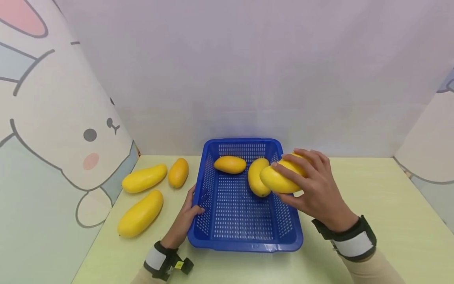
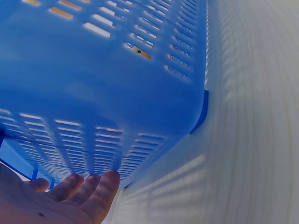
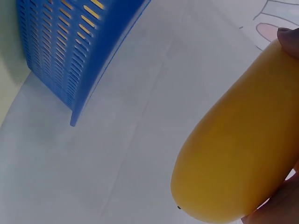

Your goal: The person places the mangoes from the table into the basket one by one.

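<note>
My right hand (image 1: 315, 185) grips a large yellow mango (image 1: 280, 179) over the right rim of a blue plastic basket (image 1: 244, 246). In the right wrist view, that mango (image 3: 238, 144) slants across the right side, with fingertips at both its edges. My left hand (image 1: 186, 219) holds the basket's left side, the thumb hooked over the rim. Its fingers (image 2: 105, 191) lie along the slotted outer wall in the left wrist view. Inside the basket, an orange-yellow mango (image 1: 229, 165) lies at the back left, and another mango (image 1: 258, 179) rests along the right, partly hidden by the held one.
Left of the basket, two long yellow mangoes, one behind (image 1: 144, 178) and one in front (image 1: 140, 213), lie on the pale green table (image 1: 372, 205) with a smaller orange mango (image 1: 178, 172). A white wall (image 1: 255, 79) stands behind; a rabbit-printed panel (image 1: 53, 138) borders the left.
</note>
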Motion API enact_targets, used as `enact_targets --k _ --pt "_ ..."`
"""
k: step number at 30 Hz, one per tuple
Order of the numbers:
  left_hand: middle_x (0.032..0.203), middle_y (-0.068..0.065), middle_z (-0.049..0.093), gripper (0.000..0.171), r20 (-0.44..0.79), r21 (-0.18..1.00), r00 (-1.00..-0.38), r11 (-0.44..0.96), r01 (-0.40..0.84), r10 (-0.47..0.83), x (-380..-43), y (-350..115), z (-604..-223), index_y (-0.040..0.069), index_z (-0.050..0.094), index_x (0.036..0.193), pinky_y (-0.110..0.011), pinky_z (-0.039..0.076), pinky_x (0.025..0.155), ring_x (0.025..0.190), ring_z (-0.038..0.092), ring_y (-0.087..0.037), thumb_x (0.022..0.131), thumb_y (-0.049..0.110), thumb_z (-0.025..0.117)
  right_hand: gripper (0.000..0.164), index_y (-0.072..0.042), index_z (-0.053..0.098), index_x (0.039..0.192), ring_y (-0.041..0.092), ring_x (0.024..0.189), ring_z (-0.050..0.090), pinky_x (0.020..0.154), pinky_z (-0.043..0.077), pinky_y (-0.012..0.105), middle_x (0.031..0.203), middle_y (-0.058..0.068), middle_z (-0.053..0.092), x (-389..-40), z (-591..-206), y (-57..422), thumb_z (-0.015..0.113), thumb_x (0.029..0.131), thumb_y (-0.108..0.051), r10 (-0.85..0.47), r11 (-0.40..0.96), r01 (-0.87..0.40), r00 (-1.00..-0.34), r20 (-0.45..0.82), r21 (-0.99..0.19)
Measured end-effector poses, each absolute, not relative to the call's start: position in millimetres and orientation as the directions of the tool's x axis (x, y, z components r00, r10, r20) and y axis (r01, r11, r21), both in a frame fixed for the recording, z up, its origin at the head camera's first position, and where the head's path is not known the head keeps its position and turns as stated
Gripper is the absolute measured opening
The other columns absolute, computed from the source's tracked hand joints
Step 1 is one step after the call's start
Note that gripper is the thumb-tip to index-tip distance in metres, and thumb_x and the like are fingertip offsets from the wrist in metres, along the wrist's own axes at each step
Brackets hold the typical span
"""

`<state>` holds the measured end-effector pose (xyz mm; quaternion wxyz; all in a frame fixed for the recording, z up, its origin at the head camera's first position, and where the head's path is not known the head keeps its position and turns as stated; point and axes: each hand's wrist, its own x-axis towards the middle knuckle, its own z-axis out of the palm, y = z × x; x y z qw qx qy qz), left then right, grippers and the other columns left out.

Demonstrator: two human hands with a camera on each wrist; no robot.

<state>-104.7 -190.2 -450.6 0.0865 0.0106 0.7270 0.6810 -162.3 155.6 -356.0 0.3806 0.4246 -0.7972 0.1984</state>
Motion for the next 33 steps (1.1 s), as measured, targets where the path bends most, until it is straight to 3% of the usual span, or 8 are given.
enact_targets --k 11,20,29,33 --pt "0.145 -0.006 0.027 0.068 -0.109 0.992 -0.985 0.07 -0.101 0.134 -104 -191 -451 0.036 0.016 0.144 -0.055 0.023 0.102 0.123 0.034 -0.032 0.085 0.012 0.041 0.061 -0.024 0.055 0.13 0.039 0.119 0.039 0.093 0.026 0.058 0.126 0.012 0.053 -165 -348 141 0.066 0.073 -0.045 -0.607 0.501 -0.863 -0.3 0.736 0.062" --pt "0.145 -0.006 0.027 0.067 -0.106 0.992 -0.985 0.075 -0.097 0.138 -106 -191 -451 0.038 0.017 0.143 -0.056 0.023 0.101 0.123 0.034 -0.032 0.086 0.012 0.041 0.071 -0.026 0.052 0.132 0.039 0.121 0.038 0.095 0.026 0.057 0.126 0.011 0.053 -168 -341 126 0.072 0.066 -0.043 -0.666 0.466 -0.877 -0.259 0.7 0.118" --pt "0.144 -0.006 0.028 0.067 -0.105 0.992 -0.985 0.077 -0.095 0.137 -105 -191 -453 0.038 0.017 0.143 -0.056 0.025 0.101 0.123 0.034 -0.032 0.086 0.011 0.041 0.063 -0.027 0.051 0.133 0.038 0.12 0.039 0.094 0.028 0.057 0.127 0.01 0.052 -170 -337 109 0.065 0.076 -0.049 -0.687 0.422 -0.893 -0.2 0.699 0.16" --pt "0.143 -0.007 0.029 0.067 -0.106 0.992 -0.985 0.076 -0.097 0.133 -104 -191 -453 0.037 0.017 0.143 -0.056 0.025 0.1 0.121 0.036 -0.033 0.086 0.012 0.041 0.065 -0.029 0.048 0.135 0.036 0.122 0.038 0.097 0.027 0.055 0.129 0.008 0.051 -172 -335 100 0.064 0.077 -0.051 -0.71 0.414 -0.895 -0.206 0.673 0.163"
